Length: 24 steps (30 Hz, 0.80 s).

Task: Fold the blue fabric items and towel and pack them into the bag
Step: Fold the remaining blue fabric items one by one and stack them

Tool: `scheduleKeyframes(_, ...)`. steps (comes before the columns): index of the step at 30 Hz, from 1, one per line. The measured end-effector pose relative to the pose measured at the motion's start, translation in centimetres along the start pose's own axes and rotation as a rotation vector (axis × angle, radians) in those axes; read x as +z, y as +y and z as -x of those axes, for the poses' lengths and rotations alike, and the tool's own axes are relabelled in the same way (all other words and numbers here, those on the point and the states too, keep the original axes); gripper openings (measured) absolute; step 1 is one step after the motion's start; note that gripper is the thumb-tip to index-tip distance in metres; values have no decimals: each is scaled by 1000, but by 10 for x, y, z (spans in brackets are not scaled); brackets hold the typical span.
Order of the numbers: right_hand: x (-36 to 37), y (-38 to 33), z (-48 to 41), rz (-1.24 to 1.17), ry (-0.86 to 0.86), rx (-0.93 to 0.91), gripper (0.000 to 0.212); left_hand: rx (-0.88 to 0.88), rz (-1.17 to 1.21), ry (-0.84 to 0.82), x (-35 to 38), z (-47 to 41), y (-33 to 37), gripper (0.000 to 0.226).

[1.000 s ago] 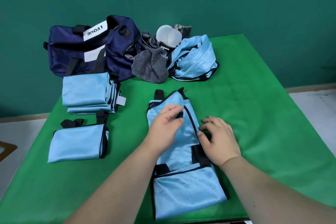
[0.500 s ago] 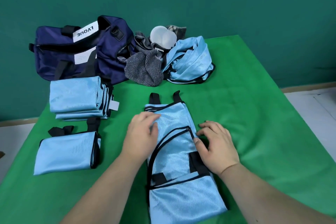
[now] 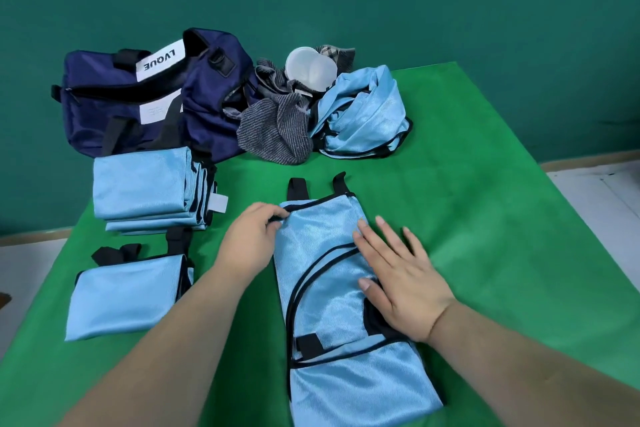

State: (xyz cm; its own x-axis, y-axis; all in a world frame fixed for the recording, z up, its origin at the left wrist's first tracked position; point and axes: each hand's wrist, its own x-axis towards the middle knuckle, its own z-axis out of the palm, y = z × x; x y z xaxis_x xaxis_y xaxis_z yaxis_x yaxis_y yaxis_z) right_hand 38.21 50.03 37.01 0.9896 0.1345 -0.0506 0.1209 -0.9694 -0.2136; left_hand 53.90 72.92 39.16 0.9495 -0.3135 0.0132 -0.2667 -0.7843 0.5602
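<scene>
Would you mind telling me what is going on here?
A person is folding a light blue fabric item on the green table: the left hand pinches its top edge while the right hand presses flat on it. A folded blue stack and another folded piece sit left of it. A crumpled blue item and grey striped towel wait near the navy bag.

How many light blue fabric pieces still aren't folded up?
2. One long piece mid-table, left hand pinching its edge, right hand flat on it; one crumpled heap at the back beside the grey towel. More may hide there.
</scene>
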Motion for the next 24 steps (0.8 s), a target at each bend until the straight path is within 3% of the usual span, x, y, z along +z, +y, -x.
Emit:
scheduleKeyframes(7, 1, 2, -1, -65, 12, -7, 72, -8, 79, -171, -33, -41, 18, 23)
scheduleKeyframes(15, 2, 2, -1, -82, 26, 38, 72, 116, -117, -285, -44, -63, 24, 29)
scheduleKeyframes(21, 1, 2, 0, -82, 32, 61, 66, 13, 41, -195, -18, -54, 14, 16)
scheduleKeyframes(24, 0, 1, -1, -70, 29, 62, 67, 24, 10, -100, -5, -47, 13, 17)
